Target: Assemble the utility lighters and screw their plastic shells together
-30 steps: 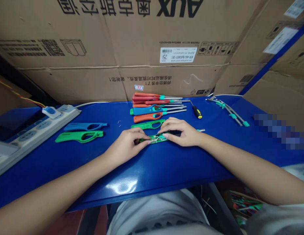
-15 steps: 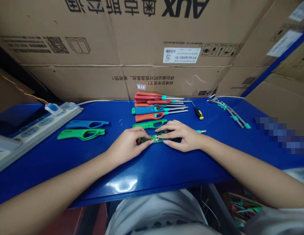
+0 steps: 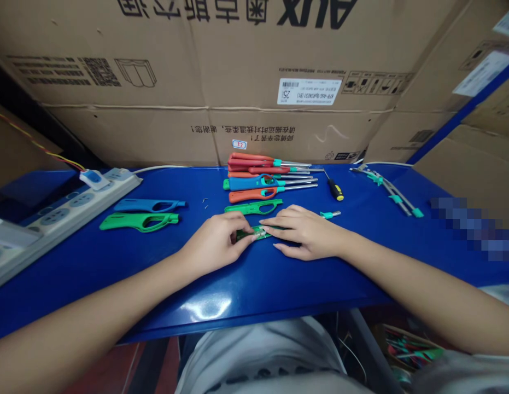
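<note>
A green lighter casing half point(image 3: 261, 233), with small parts inside, lies on the blue table in front of me. My left hand point(image 3: 220, 238) pinches its left end between thumb and fingers. Over its right part reaches my right hand point(image 3: 307, 232), fingers stretched out and touching the parts, thumb held apart below. That hand hides much of the casing. Beyond it a teal and metal lighter tip point(image 3: 330, 214) shows. Just behind both hands is another green casing half point(image 3: 254, 208).
Several assembled lighters point(image 3: 274, 180) are stacked at the back, beside a screwdriver point(image 3: 333, 187). Blue point(image 3: 150, 206) and green point(image 3: 139, 221) casings lie left, near a power strip point(image 3: 69, 219). Metal rods with teal pieces point(image 3: 387, 189) lie right. A cardboard box point(image 3: 238, 87) stands behind.
My right thumb has moved away from the casing and the right fingers have flattened over it. The left hand keeps its pinch. The view has shifted slightly.
</note>
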{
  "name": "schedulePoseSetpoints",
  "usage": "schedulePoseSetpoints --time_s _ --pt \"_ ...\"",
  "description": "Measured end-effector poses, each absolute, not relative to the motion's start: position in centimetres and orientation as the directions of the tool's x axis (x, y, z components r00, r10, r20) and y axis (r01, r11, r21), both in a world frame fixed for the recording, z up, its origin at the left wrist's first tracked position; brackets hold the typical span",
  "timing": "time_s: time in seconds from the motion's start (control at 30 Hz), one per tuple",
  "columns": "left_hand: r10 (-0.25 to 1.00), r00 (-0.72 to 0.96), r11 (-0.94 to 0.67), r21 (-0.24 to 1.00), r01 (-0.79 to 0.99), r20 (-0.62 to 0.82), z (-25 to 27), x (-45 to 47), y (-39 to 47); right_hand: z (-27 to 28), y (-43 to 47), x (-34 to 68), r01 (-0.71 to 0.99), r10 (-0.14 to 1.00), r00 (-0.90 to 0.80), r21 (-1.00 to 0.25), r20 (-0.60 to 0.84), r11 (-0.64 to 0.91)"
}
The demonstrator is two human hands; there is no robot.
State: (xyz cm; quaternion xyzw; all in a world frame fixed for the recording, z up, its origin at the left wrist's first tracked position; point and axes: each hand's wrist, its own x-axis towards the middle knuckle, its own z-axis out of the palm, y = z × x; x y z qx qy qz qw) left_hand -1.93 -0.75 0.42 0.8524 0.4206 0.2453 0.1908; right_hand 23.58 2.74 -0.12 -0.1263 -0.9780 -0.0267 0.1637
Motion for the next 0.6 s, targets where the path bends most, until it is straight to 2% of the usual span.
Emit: schedulePoseSetpoints --time_s 0.2,0.43,0.6 --pt "0.778 0.566 -0.622 0.465 0.63 0.273 0.8 -1.9 -1.1 0.1 2.6 23.3 0.276 0.257 -0.912 0.015 0.32 0.961" --pt "0.802 0.53 -0.597 0.424 0.681 0.277 0.6 -1.7 -1.4 -0.3 2.6 23.4 0.272 0.261 -0.903 -0.018 0.341 0.962" --pt "0.795 0.558 -0.605 0.353 0.713 0.235 0.9 -1.9 -1.7 0.6 4.1 24.8 0.386 0.407 -0.795 -0.142 0.449 0.911"
